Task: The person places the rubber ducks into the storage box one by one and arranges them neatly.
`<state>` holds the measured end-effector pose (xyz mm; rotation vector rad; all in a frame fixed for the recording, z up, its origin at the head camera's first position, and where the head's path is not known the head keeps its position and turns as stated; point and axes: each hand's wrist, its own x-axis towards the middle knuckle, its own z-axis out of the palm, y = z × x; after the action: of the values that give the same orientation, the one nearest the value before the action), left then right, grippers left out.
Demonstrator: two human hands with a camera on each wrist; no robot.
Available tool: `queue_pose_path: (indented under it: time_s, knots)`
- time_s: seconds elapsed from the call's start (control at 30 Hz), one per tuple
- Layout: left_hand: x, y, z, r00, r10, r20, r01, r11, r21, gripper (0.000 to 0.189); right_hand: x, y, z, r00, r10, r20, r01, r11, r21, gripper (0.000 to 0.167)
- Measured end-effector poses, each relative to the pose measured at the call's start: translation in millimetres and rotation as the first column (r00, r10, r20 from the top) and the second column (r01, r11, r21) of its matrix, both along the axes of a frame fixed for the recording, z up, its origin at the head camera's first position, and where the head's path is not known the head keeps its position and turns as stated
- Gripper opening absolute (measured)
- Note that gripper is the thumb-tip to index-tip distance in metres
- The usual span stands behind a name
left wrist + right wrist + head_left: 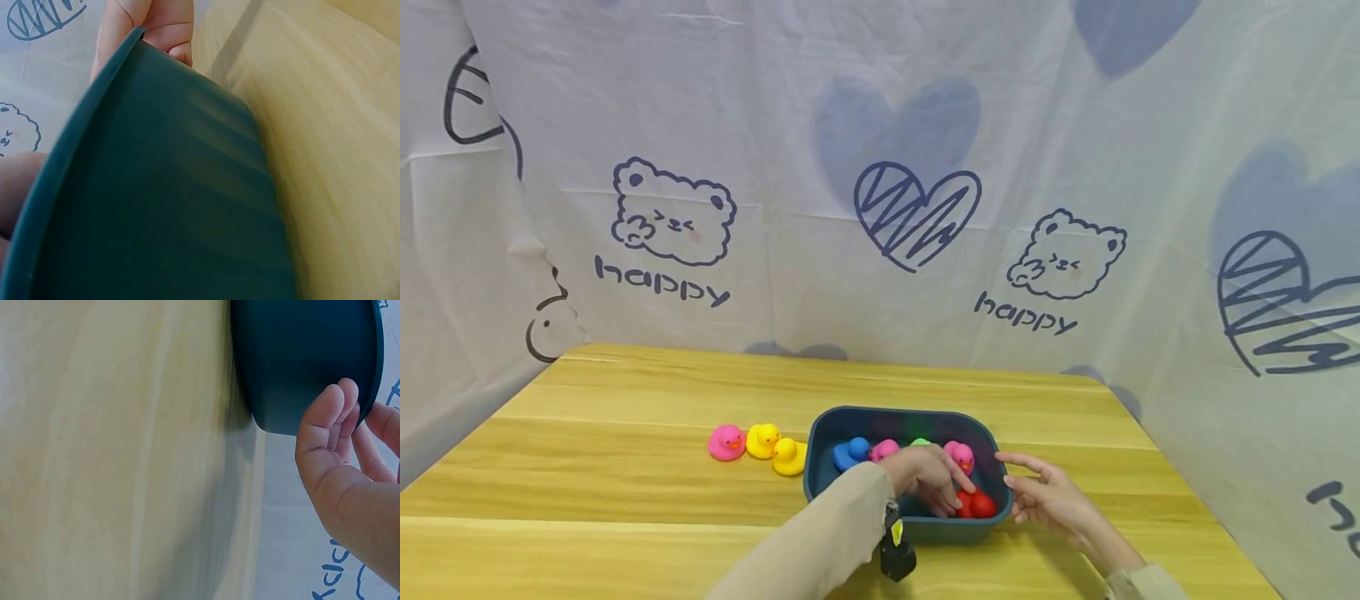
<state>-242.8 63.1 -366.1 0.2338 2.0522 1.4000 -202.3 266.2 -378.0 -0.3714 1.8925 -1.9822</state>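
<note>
Left grip (927, 477) at red duck (981, 505) | head only | left wrist: tray wall (175, 169)

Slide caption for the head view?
Left hand on a red toy duck inside a dark teal, rounded rectangular bin; right hand touching its end.

A yellowish wood-grain tabletop (610, 483) carries a dark teal, round-cornered tub (958, 532), standing upright right of centre. To its left, on the bare surface, sit a pink rubber duck (727, 443), then a yellow rubber duck (763, 442), then a second yellow rubber duck (788, 458) just beside the tub.
</note>
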Motion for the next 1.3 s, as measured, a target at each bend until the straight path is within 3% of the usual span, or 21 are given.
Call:
queue_pose_path:
  time_s: [0.2,0.37,0.73,0.97,1.1,1.3]
  knots:
    - [-1.0,-0.7,0.6,0.994,0.091,0.059,-0.095,0.993,0.068,0.023,-0.6,0.6,-0.9,1.0,0.007,-0.004,-0.007,1.0,0.0,0.039]
    - [-0.4,-1.7,1.9,0.994,0.106,0.03,-0.107,0.993,0.051,0.018,-0.7,0.5,-0.4,1.0,0.007,-0.001,-0.007,1.0,0.0,0.04]
    - [1.3,-3.7,4.8,0.995,0.085,0.059,-0.091,0.99,0.109,0.013,-1.1,1.1,-0.5,1.0,0.019,0.01,-0.019,1.0,-0.011,0.039]
    - [3.2,-9.4,12.9,0.995,0.099,0.011,-0.1,0.987,0.127,0.017,0.0,2.0,0.0,1.0,0.019,0.014,-0.019,1.0,-0.024,0.037]
    - [4.6,-14.6,18.9,0.997,0.073,-0.022,-0.069,0.988,0.141,0.017,1.1,2.5,0.1,1.0,0.018,0.012,-0.018,0.999,-0.026,0.037]
    - [9.0,-26.1,26.9,0.99,0.04,-0.137,-0.017,0.985,0.169,0.018,1.2,0.8,0.0,1.0,0.002,0.002,-0.002,1.0,0.0,0.042]
